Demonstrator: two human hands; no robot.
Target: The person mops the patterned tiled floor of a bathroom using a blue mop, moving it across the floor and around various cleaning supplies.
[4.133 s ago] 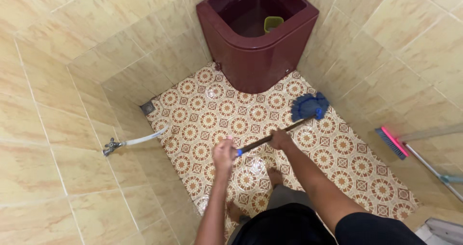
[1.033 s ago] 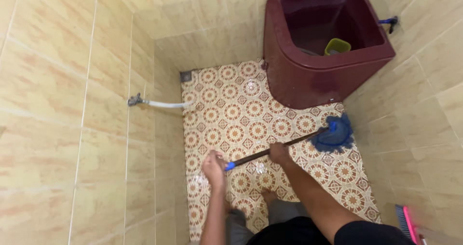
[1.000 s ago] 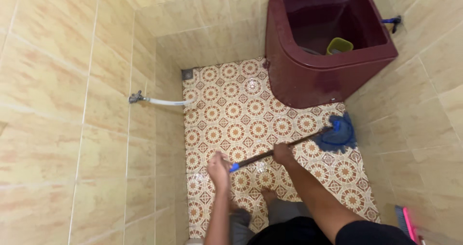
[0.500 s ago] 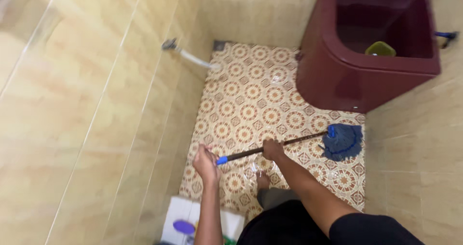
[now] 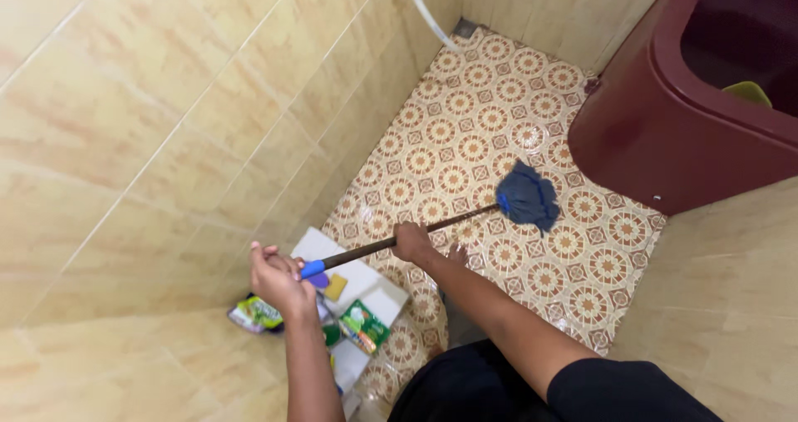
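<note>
Left hand [image 5: 278, 276] clenched round the blue end-grip of the mop handle [image 5: 391, 241]; right hand [image 5: 412, 241] grips the shaft mid-way. Blue mop head [image 5: 527, 199] sits on the patterned floor tiles [image 5: 465, 114] at approx 2 o'clock from the hands — near the maroon tub [image 5: 665, 131] but apart from it. Green packets [image 5: 362, 325] on a white ledge [image 5: 366, 285] at 6 o'clock, below the handle.

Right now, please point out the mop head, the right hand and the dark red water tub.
mop head [image 5: 527, 199], head view, middle of blue strands.
right hand [image 5: 411, 241], head view, knuckles on the handle.
dark red water tub [image 5: 657, 143], head view, outer wall.
</note>
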